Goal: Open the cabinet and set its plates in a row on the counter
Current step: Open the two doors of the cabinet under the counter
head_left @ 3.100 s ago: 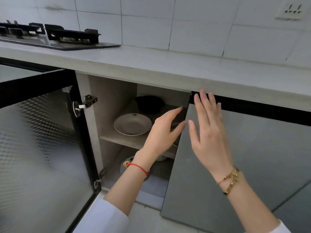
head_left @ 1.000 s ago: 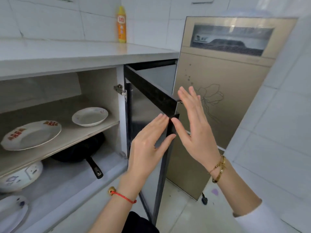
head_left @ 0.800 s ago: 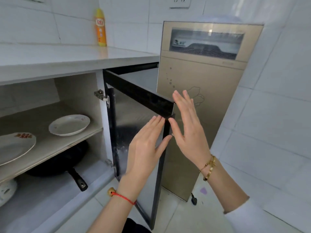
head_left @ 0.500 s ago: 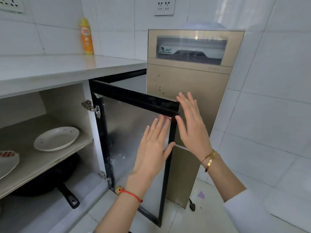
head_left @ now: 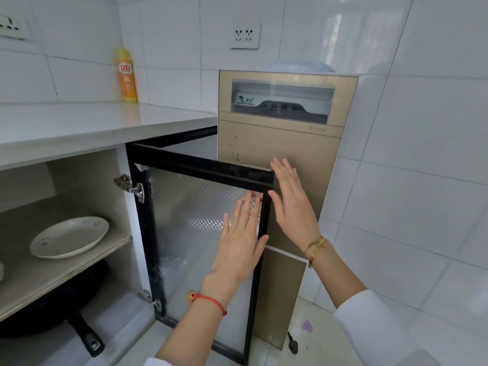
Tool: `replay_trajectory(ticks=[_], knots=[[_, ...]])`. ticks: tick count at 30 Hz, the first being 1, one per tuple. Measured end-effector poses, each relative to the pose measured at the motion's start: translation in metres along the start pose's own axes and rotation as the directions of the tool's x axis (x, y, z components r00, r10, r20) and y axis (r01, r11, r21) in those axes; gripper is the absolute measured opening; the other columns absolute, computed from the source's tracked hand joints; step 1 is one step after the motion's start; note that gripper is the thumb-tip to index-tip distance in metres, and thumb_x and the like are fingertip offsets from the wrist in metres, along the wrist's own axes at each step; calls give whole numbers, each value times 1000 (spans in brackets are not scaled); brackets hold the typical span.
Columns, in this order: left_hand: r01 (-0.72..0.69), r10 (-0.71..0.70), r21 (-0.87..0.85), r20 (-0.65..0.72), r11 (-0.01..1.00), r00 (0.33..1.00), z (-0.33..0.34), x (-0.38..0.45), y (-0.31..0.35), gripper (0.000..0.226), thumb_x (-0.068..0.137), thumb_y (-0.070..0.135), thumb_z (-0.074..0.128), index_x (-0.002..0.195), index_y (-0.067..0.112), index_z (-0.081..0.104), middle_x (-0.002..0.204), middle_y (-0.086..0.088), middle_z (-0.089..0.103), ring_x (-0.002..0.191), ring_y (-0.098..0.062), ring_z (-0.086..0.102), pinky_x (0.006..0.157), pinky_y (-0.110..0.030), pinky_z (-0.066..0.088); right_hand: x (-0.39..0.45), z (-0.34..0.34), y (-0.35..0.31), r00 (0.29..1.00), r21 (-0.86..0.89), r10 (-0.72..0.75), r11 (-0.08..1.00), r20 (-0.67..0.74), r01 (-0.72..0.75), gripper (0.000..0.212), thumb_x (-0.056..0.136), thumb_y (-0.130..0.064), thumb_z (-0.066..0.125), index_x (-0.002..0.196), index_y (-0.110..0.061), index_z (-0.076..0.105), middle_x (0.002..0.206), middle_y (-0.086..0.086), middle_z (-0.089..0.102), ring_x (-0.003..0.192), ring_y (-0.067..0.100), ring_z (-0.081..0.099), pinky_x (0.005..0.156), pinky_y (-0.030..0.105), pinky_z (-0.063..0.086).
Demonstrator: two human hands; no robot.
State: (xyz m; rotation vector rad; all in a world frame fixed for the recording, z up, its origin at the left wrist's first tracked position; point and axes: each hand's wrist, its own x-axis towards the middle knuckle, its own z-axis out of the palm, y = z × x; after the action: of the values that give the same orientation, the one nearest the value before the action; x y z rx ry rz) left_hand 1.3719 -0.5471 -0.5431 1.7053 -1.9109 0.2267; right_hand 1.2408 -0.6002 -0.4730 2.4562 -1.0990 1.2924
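Both hands flat, fingers straight: left hand [head_left: 240, 244] on cabinet door [head_left: 195, 233] inner face, right hand [head_left: 291, 207] on its outer edge. Door swung wider than before. Plate [head_left: 69, 236] on shelf, well left of hands.

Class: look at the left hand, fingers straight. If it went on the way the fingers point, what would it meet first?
Probably the black top rail of the open cabinet door, just above the left hand; depth is unclear.

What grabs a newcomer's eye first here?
Both open hands at centre: the left hand flat against the inside of the open cabinet door, the right hand at its outer edge. Next, the white plate on the cabinet shelf at left, and the gold appliance behind the door.
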Motion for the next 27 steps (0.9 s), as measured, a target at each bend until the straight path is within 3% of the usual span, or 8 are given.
replay_trajectory(ticks=[7, 14, 21, 27], knots=[[0, -1, 104, 7, 995, 1000, -17, -12, -11, 71, 101, 47, 31, 154, 25, -12, 159, 7, -25, 148, -19, -20, 120, -43, -9, -5, -12, -12, 1000, 42, -13, 999, 26, 12, 51, 100, -19, 44, 149, -14, 30, 158, -1, 28, 149, 9, 14, 123, 31, 13], [100, -99, 122, -15, 987, 995, -51, -46, -39, 70, 101, 47, 30, 155, 22, -8, 162, 4, -15, 149, -16, -16, 122, -43, -5, -2, -21, -49, 989, 92, -148, 985, 10, 147, 50, 100, -18, 47, 148, -11, 34, 156, 0, 32, 149, 10, 16, 124, 33, 12], [229, -214, 173, -98, 958, 972, -107, -91, -75, 69, 101, 43, 34, 155, 20, -2, 163, 2, -7, 150, -18, -9, 123, -42, 0, 4, -4, -105, 960, 245, -278, 934, 36, 261, 51, 101, -19, 47, 149, -12, 32, 156, -1, 32, 149, 7, 15, 123, 30, 10], [371, -331, 174, -220, 912, 918, -162, -147, -103, 65, 100, 36, 43, 155, 19, 12, 163, 0, 12, 151, -21, 5, 123, -43, 6, 1, 20, -158, 934, 368, -353, 877, 59, 308, 51, 101, -22, 47, 149, -13, 32, 155, -1, 32, 148, 6, 16, 123, 27, 9]])
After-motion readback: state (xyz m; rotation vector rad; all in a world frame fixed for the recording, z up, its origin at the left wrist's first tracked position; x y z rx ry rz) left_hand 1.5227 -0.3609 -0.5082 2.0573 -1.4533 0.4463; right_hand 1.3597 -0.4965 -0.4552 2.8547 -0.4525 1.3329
